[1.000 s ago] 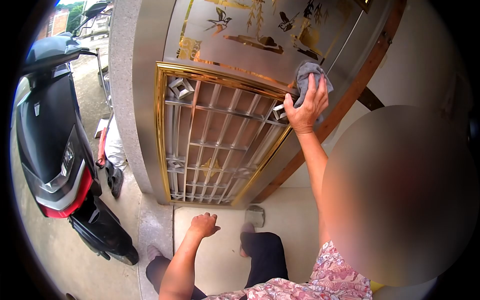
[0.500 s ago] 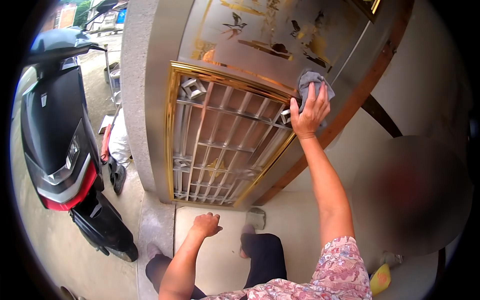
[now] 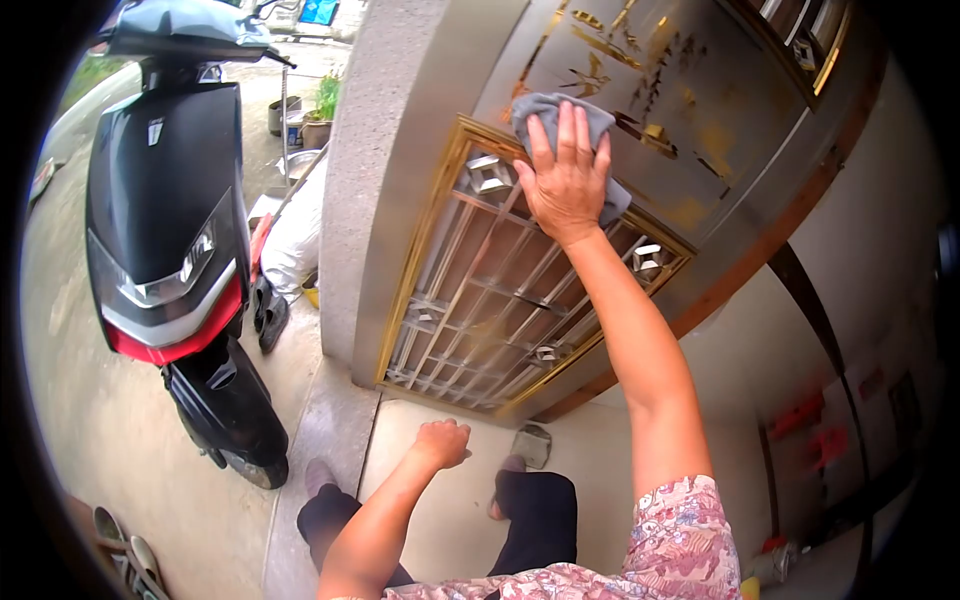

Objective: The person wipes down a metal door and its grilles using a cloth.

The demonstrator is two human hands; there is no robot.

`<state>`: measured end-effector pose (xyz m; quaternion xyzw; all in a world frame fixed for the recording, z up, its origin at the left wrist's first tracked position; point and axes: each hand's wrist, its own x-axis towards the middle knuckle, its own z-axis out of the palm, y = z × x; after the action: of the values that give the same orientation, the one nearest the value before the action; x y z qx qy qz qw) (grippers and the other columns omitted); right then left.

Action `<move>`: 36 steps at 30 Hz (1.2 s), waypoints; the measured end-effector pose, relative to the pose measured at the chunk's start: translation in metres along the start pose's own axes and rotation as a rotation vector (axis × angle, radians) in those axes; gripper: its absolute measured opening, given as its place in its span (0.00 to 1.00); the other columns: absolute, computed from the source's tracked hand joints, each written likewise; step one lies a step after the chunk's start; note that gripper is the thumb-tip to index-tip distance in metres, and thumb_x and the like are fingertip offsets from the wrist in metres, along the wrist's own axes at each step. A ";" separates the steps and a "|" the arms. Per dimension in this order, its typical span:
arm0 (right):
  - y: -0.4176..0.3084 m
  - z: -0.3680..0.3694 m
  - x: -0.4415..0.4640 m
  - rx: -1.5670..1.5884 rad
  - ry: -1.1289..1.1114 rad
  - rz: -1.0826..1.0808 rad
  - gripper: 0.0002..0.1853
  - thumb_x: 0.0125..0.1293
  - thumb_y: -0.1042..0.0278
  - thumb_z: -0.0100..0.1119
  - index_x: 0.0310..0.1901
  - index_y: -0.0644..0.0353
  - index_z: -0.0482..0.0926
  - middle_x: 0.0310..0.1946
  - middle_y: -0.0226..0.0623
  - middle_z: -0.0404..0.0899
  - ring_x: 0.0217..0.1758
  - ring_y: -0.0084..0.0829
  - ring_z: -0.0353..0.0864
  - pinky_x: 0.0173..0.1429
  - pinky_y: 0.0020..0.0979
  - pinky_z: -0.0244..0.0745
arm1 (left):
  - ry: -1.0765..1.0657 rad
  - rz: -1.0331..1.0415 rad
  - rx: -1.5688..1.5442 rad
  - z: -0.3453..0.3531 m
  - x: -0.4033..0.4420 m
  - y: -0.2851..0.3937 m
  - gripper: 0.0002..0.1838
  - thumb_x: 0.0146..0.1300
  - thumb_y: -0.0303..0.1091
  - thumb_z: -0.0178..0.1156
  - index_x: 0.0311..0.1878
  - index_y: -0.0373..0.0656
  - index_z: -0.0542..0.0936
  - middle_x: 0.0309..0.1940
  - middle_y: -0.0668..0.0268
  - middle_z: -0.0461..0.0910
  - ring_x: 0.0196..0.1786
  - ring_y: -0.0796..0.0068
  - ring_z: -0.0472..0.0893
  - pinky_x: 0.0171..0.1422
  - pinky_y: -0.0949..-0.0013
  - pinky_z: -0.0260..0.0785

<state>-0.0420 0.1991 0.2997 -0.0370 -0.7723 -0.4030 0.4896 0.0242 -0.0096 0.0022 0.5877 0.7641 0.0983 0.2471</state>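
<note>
My right hand point(image 3: 568, 190) presses a grey cloth point(image 3: 562, 104) flat against the metal door point(image 3: 690, 80), its fingers stretched over the cloth. The cloth lies just above the gold-framed grille point(image 3: 505, 290), near the grille's upper left corner. Gold bird and branch patterns decorate the panel around it. Low in front of my body hangs my left hand point(image 3: 443, 443), its fingers curled in and nothing visible in them. It touches neither the door nor the cloth.
A black scooter point(image 3: 165, 220) with a red trim stands outside on the left, beyond the stone door pillar point(image 3: 372, 170). Dark shoes point(image 3: 270, 318) and a white sack point(image 3: 297, 235) lie by the pillar. A greyish block point(image 3: 532, 446) sits on the floor near my foot.
My right hand has slid the cloth leftward and up across the door, from the grille's right corner to near its left. The view has shifted; my left hand stays low and curled.
</note>
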 end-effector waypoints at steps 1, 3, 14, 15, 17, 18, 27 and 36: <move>-0.010 0.004 0.010 0.016 0.010 -0.022 0.36 0.53 0.48 0.65 0.64 0.45 0.66 0.69 0.47 0.58 0.74 0.43 0.53 0.69 0.58 0.51 | 0.008 -0.003 -0.005 -0.001 -0.002 0.000 0.23 0.59 0.49 0.62 0.52 0.45 0.76 0.50 0.55 0.79 0.54 0.55 0.79 0.56 0.54 0.72; -0.030 0.010 0.029 0.037 0.027 -0.057 0.36 0.53 0.48 0.66 0.64 0.45 0.66 0.68 0.46 0.59 0.73 0.43 0.54 0.69 0.58 0.51 | 0.041 0.000 -0.023 -0.002 -0.004 -0.003 0.22 0.59 0.48 0.63 0.51 0.45 0.77 0.49 0.55 0.79 0.53 0.55 0.79 0.56 0.54 0.72; -0.123 0.041 0.036 0.101 0.006 -0.198 0.23 0.65 0.63 0.45 0.62 0.50 0.71 0.65 0.52 0.64 0.72 0.46 0.57 0.71 0.61 0.48 | 0.097 -0.009 -0.084 -0.004 -0.007 -0.006 0.21 0.57 0.47 0.65 0.48 0.45 0.78 0.47 0.55 0.80 0.51 0.55 0.80 0.52 0.55 0.73; -0.134 0.043 0.023 0.131 -0.064 -0.248 0.25 0.64 0.63 0.49 0.64 0.48 0.69 0.66 0.51 0.63 0.72 0.45 0.58 0.72 0.59 0.48 | 0.079 0.001 -0.086 -0.004 -0.007 -0.007 0.22 0.57 0.48 0.64 0.48 0.44 0.77 0.46 0.55 0.79 0.51 0.54 0.80 0.53 0.54 0.73; -0.156 0.045 -0.007 0.193 -0.135 -0.343 0.25 0.62 0.64 0.49 0.63 0.50 0.71 0.67 0.51 0.62 0.73 0.45 0.57 0.73 0.58 0.46 | 0.062 0.007 -0.090 -0.005 -0.008 -0.009 0.22 0.58 0.49 0.64 0.48 0.44 0.76 0.46 0.55 0.78 0.51 0.53 0.80 0.53 0.53 0.72; -0.167 0.048 -0.024 0.232 -0.155 -0.367 0.25 0.62 0.64 0.49 0.63 0.51 0.71 0.68 0.51 0.62 0.73 0.44 0.56 0.73 0.57 0.45 | 0.065 0.003 -0.092 -0.008 -0.010 -0.008 0.22 0.58 0.49 0.64 0.48 0.44 0.76 0.47 0.55 0.78 0.51 0.53 0.79 0.53 0.53 0.72; -0.218 0.068 -0.123 0.460 -0.249 -0.629 0.25 0.59 0.64 0.48 0.59 0.58 0.72 0.66 0.51 0.64 0.73 0.43 0.59 0.73 0.55 0.50 | 0.223 -0.025 0.003 -0.015 -0.024 -0.022 0.20 0.55 0.47 0.66 0.46 0.44 0.78 0.42 0.58 0.80 0.44 0.57 0.82 0.45 0.57 0.75; -0.153 0.048 -0.033 0.436 -0.022 -0.548 0.20 0.56 0.65 0.52 0.52 0.56 0.78 0.59 0.47 0.72 0.66 0.40 0.68 0.67 0.52 0.60 | 0.121 -0.024 -0.091 -0.024 -0.015 -0.022 0.24 0.60 0.49 0.62 0.53 0.43 0.74 0.50 0.51 0.76 0.52 0.50 0.78 0.55 0.51 0.71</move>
<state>-0.1288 0.1396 0.1744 0.2728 -0.8269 -0.3444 0.3511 -0.0035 -0.0268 0.0164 0.5595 0.7795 0.1652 0.2283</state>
